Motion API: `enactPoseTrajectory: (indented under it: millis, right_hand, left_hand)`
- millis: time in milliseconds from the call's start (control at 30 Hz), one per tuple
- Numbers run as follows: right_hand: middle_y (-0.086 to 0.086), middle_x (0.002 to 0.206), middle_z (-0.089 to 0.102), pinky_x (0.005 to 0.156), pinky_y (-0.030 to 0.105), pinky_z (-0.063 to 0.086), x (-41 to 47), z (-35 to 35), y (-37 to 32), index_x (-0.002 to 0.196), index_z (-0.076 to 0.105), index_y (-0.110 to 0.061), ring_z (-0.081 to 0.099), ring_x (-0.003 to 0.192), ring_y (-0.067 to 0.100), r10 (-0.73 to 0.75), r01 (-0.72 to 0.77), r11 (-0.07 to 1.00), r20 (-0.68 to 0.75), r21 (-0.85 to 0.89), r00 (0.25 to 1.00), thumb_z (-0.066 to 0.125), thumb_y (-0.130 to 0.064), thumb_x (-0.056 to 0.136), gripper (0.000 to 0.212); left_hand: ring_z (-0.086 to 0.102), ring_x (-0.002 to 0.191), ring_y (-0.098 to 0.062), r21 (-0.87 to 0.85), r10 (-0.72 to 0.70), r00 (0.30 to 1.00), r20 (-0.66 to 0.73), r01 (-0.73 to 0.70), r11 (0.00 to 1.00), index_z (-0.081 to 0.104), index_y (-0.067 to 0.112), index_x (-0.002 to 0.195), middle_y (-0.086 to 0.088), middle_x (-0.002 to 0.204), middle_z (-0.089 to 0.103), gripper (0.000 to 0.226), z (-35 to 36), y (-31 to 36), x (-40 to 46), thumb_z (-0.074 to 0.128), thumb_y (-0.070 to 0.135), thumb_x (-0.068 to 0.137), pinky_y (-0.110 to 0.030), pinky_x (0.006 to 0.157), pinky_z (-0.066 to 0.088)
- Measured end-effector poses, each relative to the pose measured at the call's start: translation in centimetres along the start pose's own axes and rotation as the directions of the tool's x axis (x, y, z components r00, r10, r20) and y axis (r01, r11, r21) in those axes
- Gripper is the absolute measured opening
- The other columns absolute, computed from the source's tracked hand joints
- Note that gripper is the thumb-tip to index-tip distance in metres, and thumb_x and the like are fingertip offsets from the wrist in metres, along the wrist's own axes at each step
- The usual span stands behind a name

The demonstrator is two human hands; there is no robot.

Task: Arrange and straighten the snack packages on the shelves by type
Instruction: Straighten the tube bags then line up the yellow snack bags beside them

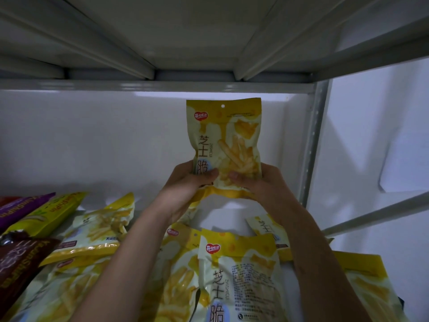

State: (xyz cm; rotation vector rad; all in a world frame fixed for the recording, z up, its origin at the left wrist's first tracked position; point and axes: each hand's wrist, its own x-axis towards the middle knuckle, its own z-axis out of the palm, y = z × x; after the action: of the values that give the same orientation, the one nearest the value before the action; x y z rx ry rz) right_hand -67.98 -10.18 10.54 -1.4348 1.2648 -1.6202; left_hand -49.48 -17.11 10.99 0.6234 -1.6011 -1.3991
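A yellow and white cheese-stick snack bag [226,138] stands upright near the back wall of the shelf, held at its lower end by both hands. My left hand [185,187] grips its lower left corner with the thumb across the front. My right hand [257,184] grips the lower right corner the same way. Several more bags of the same kind lie flat on the shelf below my arms, one [232,275] face up in the middle, one [102,224] tilted at the left, one [369,289] at the right.
Purple [21,208], yellow-green [46,214] and brown [21,261] snack bags lie stacked at the left edge. The white shelf board [222,212] shows behind the bags. A perforated metal upright [313,140] stands at the right, and the underside of the upper shelf [185,43] hangs close overhead.
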Motion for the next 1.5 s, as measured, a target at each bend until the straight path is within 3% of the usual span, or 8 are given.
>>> enactPoseTrajectory:
  millis: [200, 333, 633, 700, 800, 1000, 1167, 1500]
  right_hand:
    - [0.002, 0.121, 0.078, 0.105, 0.049, 0.055, -0.1, -0.5, 0.1, 0.132, 0.068, -0.017, 0.074, 0.114, 0.022, 0.001, -0.004, 1.000, 0.105, 0.027, 0.994, 0.089, -0.027, 0.080, 0.057]
    - [0.002, 0.123, 0.077, 0.108, 0.049, 0.052, 0.0, -0.6, 0.2, 0.135, 0.067, -0.017, 0.073, 0.116, 0.024, 0.012, -0.018, 0.999, 0.142, 0.042, 0.990, 0.089, -0.036, 0.076, 0.066]
    - [0.009, 0.106, 0.081, 0.096, 0.048, 0.060, 0.1, -0.6, 0.1, 0.111, 0.077, -0.005, 0.078, 0.100, 0.026, 0.004, -0.004, 0.998, -0.005, 0.066, 1.000, 0.082, -0.028, 0.081, 0.038]
    - [0.003, 0.098, 0.082, 0.088, 0.038, 0.063, 0.2, -0.5, -0.1, 0.105, 0.078, -0.009, 0.079, 0.093, 0.019, 0.008, -0.008, 1.000, -0.020, -0.006, 1.000, 0.081, -0.022, 0.087, 0.022]
    - [-0.002, 0.093, 0.082, 0.077, 0.028, 0.063, 0.3, -0.5, -0.2, 0.101, 0.078, -0.014, 0.079, 0.087, 0.013, 0.015, -0.015, 0.996, -0.006, -0.085, 1.000, 0.081, -0.022, 0.090, 0.015]
    - [0.012, 0.106, 0.080, 0.097, 0.049, 0.059, 0.2, 0.0, -0.3, 0.112, 0.077, -0.004, 0.078, 0.103, 0.029, 0.004, -0.003, 0.999, -0.018, 0.045, 1.000, 0.076, -0.049, 0.081, 0.054]
    - [0.013, 0.103, 0.081, 0.090, 0.049, 0.062, 0.0, -0.2, -0.6, 0.112, 0.076, -0.005, 0.078, 0.098, 0.033, -0.024, 0.028, 0.995, -0.048, 0.100, 0.999, 0.082, -0.040, 0.074, 0.052]
    - [0.015, 0.104, 0.080, 0.086, 0.043, 0.063, -0.4, -0.1, -1.1, 0.110, 0.077, -0.005, 0.078, 0.098, 0.032, -0.047, 0.050, 0.983, -0.018, 0.179, 0.999, 0.074, -0.030, 0.086, 0.035]
  left_hand:
    - [0.075, 0.109, -0.035, -0.128, -0.020, 0.999, 0.032, 0.024, 0.991, 0.073, 0.001, 0.121, -0.019, 0.114, 0.077, 0.040, 0.1, 0.3, -0.3, 0.075, 0.024, 0.088, -0.044, 0.099, 0.057]
    - [0.076, 0.104, -0.039, -0.121, 0.015, 1.000, -0.019, -0.017, 0.993, 0.076, 0.000, 0.114, -0.021, 0.108, 0.078, 0.045, -0.2, 0.2, -0.4, 0.082, 0.023, 0.076, -0.043, 0.090, 0.061]
    - [0.079, 0.093, -0.028, -0.058, 0.039, 0.999, -0.003, -0.039, 0.998, 0.074, 0.002, 0.117, -0.011, 0.102, 0.081, 0.049, 0.2, 0.7, -0.5, 0.084, 0.023, 0.073, -0.035, 0.077, 0.064]
    - [0.078, 0.090, -0.037, -0.054, 0.016, 0.999, -0.052, -0.018, 0.998, 0.076, 0.001, 0.112, -0.016, 0.098, 0.080, 0.050, 0.2, 0.8, -0.5, 0.082, 0.033, 0.074, -0.046, 0.076, 0.064]
    - [0.070, 0.105, -0.052, -0.026, 0.035, 0.995, -0.090, -0.037, 0.999, 0.079, 0.002, 0.105, -0.025, 0.105, 0.077, 0.048, 0.0, 0.9, -0.5, 0.084, 0.037, 0.073, -0.068, 0.095, 0.052]
    - [0.079, 0.080, -0.022, -0.052, 0.045, 0.996, -0.075, -0.049, 0.997, 0.078, 0.010, 0.094, -0.010, 0.091, 0.081, 0.016, 0.0, 0.7, -0.7, 0.080, 0.022, 0.084, -0.028, 0.062, 0.061]
    - [0.078, 0.097, -0.031, -0.116, 0.018, 0.999, -0.034, -0.022, 0.993, 0.076, 0.004, 0.110, -0.015, 0.106, 0.080, 0.044, 0.4, 1.1, -0.7, 0.080, 0.029, 0.074, -0.039, 0.082, 0.065]
    - [0.076, 0.104, -0.039, -0.127, -0.005, 1.000, -0.023, 0.002, 0.992, 0.075, -0.002, 0.113, -0.020, 0.109, 0.078, 0.033, 0.2, 0.5, -0.4, 0.076, 0.016, 0.085, -0.052, 0.094, 0.061]
